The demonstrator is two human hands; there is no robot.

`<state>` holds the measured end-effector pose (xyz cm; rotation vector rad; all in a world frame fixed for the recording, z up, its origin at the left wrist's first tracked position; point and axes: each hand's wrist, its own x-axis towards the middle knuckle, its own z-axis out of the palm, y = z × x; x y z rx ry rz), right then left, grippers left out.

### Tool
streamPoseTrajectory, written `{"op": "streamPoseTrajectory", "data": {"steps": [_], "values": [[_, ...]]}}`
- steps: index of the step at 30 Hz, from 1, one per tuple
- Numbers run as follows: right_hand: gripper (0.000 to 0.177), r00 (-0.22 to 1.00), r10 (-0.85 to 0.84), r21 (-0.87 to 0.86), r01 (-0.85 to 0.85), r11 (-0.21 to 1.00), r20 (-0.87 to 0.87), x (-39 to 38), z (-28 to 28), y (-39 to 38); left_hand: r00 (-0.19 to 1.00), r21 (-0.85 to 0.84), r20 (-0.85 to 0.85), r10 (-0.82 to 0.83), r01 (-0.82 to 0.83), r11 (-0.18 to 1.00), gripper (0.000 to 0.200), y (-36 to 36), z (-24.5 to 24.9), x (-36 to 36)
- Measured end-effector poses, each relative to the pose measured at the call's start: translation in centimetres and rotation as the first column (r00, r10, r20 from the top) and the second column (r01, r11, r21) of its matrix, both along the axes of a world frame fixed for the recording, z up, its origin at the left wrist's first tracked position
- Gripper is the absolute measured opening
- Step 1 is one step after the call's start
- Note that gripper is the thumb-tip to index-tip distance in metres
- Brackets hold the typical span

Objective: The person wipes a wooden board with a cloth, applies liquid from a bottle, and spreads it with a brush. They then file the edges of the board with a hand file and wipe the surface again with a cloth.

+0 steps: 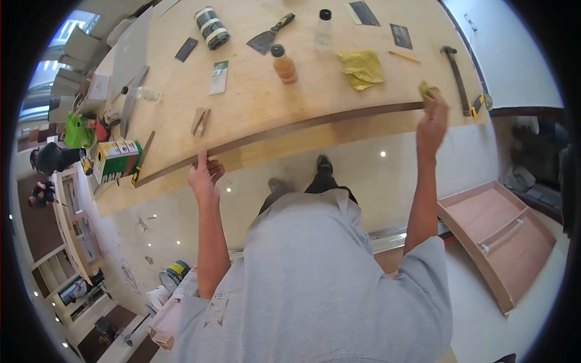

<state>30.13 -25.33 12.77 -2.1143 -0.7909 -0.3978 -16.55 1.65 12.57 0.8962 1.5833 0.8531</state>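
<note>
Plywood table (302, 91) with a long dark strip (302, 124) along its near edge.
The left hand (204, 174) presses the strip toward its left end, one finger stretched out; the right hand (433, 121) pinches a yellow rag (428, 91) at its right end. Bare board lies behind the middle; a hammer (457, 75) sits just past the right hand.

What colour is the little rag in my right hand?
Yellow. The rag bunched in the right hand shows best in the head view.
</note>
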Motion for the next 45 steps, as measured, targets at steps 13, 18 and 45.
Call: {"op": "streamPoseTrajectory", "data": {"steps": [13,18,45], "values": [[0.075,0.787,0.592,-0.47,-0.461,0.752,0.175,-33.8,-2.1,23.7,0.955,0.007,0.196,-0.221,0.224,0.975,0.044,2.7,-3.4,-7.0],[0.079,0.617,0.761,-0.486,-0.612,0.624,0.199,-45.8,-2.9,31.3,0.99,-0.097,0.107,-0.09,0.1,0.99,0.035,-2.6,-8.3,-20.1],[0.065,0.587,0.726,-0.562,-0.485,0.67,0.358,-38.9,-2.6,28.7,0.391,0.381,-0.919,0.05,0.85,0.363,0.072,9.3,1.5,-17.0]]}}
